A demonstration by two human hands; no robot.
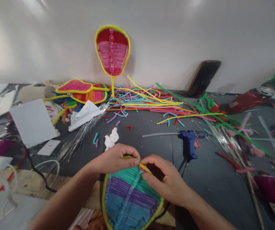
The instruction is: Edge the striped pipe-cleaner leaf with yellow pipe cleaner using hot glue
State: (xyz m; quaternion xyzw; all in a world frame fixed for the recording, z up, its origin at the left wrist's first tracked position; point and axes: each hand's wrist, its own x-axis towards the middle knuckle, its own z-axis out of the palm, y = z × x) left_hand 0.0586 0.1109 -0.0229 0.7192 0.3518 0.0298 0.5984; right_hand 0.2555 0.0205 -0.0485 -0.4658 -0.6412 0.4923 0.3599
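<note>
Close to me is a leaf-shaped piece of pipe cleaners (pixel 132 201), banded in green, purple and blue with a yellow rim and a ridge down its middle. My left hand (pixel 120 158) pinches its top edge between thumb and fingers. Just right of that, my right hand (pixel 161 177) grips the same edge, its thumb beside a small pink bit at the ridge's end. Both hands are closed, with their fingertips nearly meeting. A similar pink and red leaf shape (pixel 112 52) with a yellow rim and stem stands against the wall.
A blue glue gun (pixel 189 145) with a clear stick lies right of centre. Pipe cleaners (pixel 152 99) heap along the wall. Wires (pixel 77 137), white cards (pixel 33 123) and crumpled tissue (pixel 111 138) lie left. A phone (pixel 204 77) leans near a red can (pixel 247 99).
</note>
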